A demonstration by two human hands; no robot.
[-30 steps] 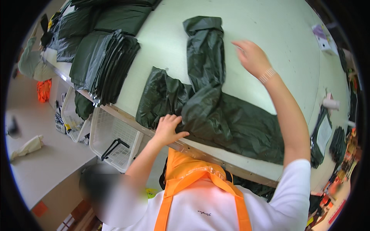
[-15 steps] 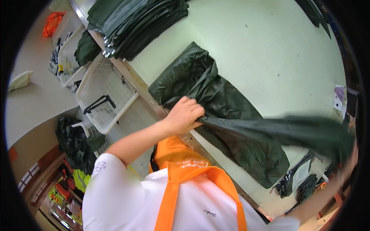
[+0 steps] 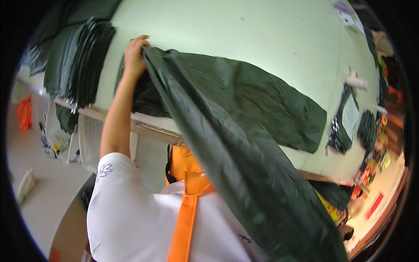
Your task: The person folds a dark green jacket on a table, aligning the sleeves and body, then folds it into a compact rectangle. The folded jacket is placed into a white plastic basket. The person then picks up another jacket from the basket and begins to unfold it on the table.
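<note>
A dark green, shiny waterproof garment (image 3: 262, 96) is spread over the pale table top (image 3: 209, 26). My left hand (image 3: 136, 56) reaches out to the table and grips the garment's far-left end, fingers closed on the fabric. From there a long sleeve- or leg-like length stretches slantwise toward the lower right, raised in front of my chest and blurred by motion. Its lower end leaves the picture. Beneath my left forearm lies another dark part, bunched near the table's edge. My right hand is out of view.
A stack of folded dark green garments (image 3: 80, 61) stands at the table's left end, above a white plastic basket (image 3: 89, 142). Black-and-white packaged items (image 3: 342, 120) lie at the right. A small white box (image 3: 349, 19) sits at the far right.
My left hand has moved away from my body to the garment's far-left end. The raised length swung from the right to across my chest. My right arm left the picture; the view turned.
</note>
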